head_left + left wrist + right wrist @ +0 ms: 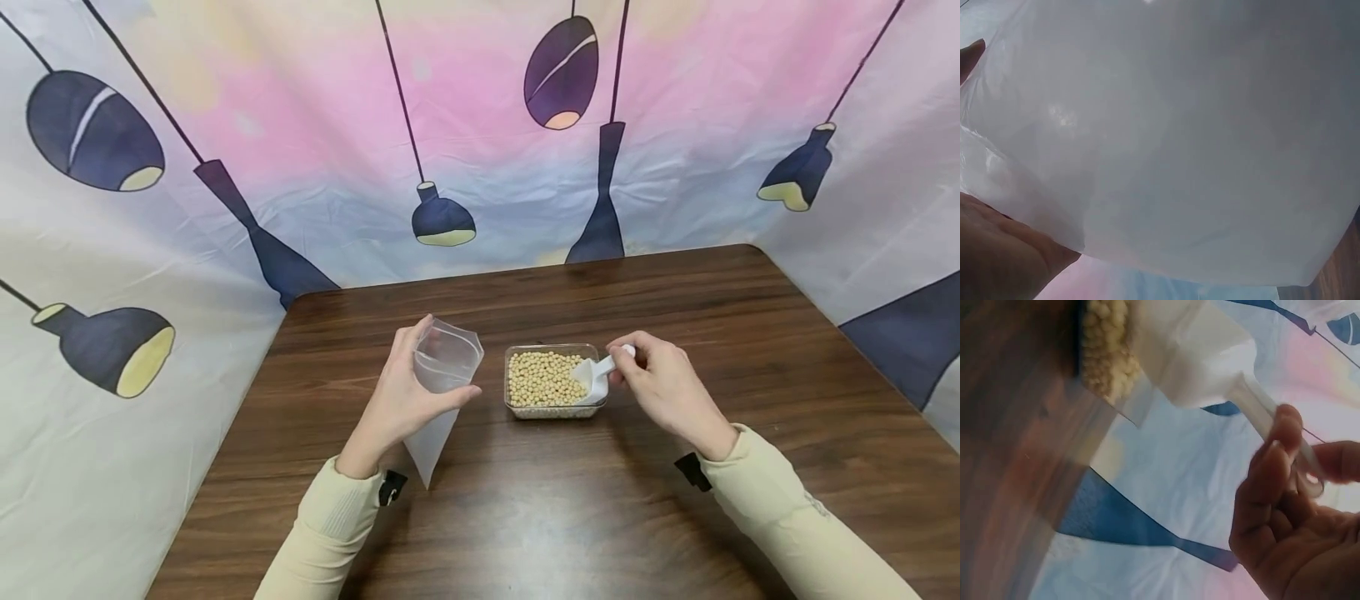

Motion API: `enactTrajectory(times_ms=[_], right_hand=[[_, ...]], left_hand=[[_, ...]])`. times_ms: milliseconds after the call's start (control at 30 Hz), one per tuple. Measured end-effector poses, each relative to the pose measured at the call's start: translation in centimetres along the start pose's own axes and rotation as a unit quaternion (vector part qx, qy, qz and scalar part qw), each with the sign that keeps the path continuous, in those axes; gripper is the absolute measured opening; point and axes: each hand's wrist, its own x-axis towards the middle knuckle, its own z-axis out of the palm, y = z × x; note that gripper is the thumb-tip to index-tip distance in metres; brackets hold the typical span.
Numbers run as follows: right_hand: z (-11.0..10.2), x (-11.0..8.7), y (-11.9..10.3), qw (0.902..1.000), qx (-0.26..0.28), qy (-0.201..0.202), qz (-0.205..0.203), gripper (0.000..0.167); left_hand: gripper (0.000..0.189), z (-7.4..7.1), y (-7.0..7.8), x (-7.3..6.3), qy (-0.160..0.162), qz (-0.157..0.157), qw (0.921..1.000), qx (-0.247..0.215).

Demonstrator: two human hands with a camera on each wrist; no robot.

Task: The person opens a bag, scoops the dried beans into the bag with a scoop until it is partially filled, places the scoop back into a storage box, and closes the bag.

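Observation:
My left hand [397,404] holds a translucent plastic bag [431,446] by its top, thumb and fingers spread around the mouth. The bag hangs over the table and tapers to a point at the bottom; in the left wrist view, the bag [1179,144] fills most of the picture. To its right stands a clear rectangular container [553,410] of pale yellow soybeans [542,375]. My right hand [663,387] pinches the handle of a white scoop [596,385], whose head is at the right end of the container, among the beans. The right wrist view shows fingers curled on the handle.
A dark wood-grain table [510,500] lies beneath everything. Behind and beside it hangs a pastel cloth [315,125] printed with dark pendant lamps. Black straps show near both cuffs.

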Motion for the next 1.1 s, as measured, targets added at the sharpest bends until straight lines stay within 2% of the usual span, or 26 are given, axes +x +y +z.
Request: enactTrajectory(times_ms=[67, 133, 233, 433, 700, 967, 1100], right_hand=[[-0.1, 0.1, -0.2, 0.9997, -0.003, 0.025, -0.004, 0.027], [-0.1, 0.2, -0.3, 0.9995, -0.005, 0.03, -0.005, 0.027], [0.1, 0.5, -0.1, 0.9999, 0.0, 0.015, 0.002, 0.029], [0.1, 0.9, 1.1, 0.9979, 0.04, -0.01, 0.049, 0.031], [0.4, 1.8, 3.2, 0.9935, 0.066, -0.042, 0.083, 0.033], [1.0, 2.1, 4.5, 0.976, 0.169, -0.047, 0.129, 0.031], [1.0, 2.2, 5.5, 0.9615, 0.227, -0.052, 0.146, 0.031]], left_hand=[[0.108, -0.1, -0.1, -0.1, -0.007, -0.003, 1.0, -0.003], [0.108, -0.2, -0.2, -0.2, -0.013, -0.004, 0.9999, -0.002], [0.107, -0.3, -0.3, -0.3, -0.019, -0.005, 0.9998, -0.004], [0.106, -0.3, -0.4, -0.6, -0.029, -0.01, 0.9995, -0.01], [0.106, -0.4, -0.2, -0.7, -0.029, -0.005, 0.9996, -0.004], [0.109, -0.3, -0.2, -0.8, -0.034, -0.013, 0.9993, -0.001], [0.11, 0.1, -0.1, -0.5, -0.035, -0.009, 0.9993, -0.004]])
